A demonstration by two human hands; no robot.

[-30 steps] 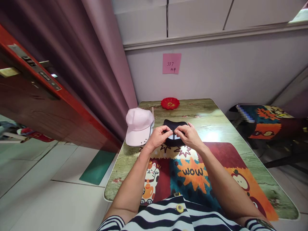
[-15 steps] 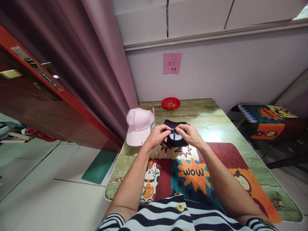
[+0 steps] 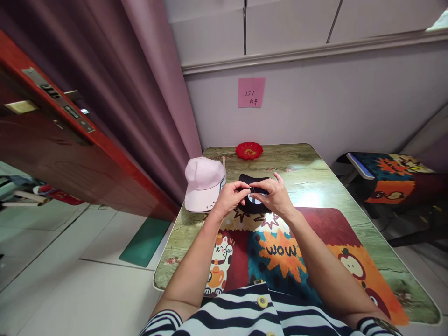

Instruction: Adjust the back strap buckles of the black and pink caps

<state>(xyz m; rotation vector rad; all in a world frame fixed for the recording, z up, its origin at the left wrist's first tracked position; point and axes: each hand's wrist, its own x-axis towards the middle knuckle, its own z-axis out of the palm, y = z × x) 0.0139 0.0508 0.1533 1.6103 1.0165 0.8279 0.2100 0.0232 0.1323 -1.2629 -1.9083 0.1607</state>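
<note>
A black cap (image 3: 252, 208) lies on the table between my hands, its brim toward the wall and its pale inside partly showing. My left hand (image 3: 229, 198) pinches the cap's strap near a small metal buckle. From the other side, my right hand (image 3: 276, 195) pinches the strap with thumb and index finger, one finger raised. My fingertips nearly meet at the buckle and hide most of it. Just left of my left hand sits a pale pink cap (image 3: 204, 175), brim facing me, with small rings along the brim edge.
The wood-patterned table (image 3: 185, 242) carries a colourful mat (image 3: 322, 233) with a cat and "WOW" print. A red scalloped dish (image 3: 248, 150) stands near the wall under a pink note (image 3: 251, 93). A door (image 3: 70, 140) and curtain (image 3: 168, 93) are left; a stool (image 3: 388, 172) is right.
My right hand has turned and shifted its pinch on the strap, with a finger now raised. My left hand stays at the buckle. The black cap has barely moved.
</note>
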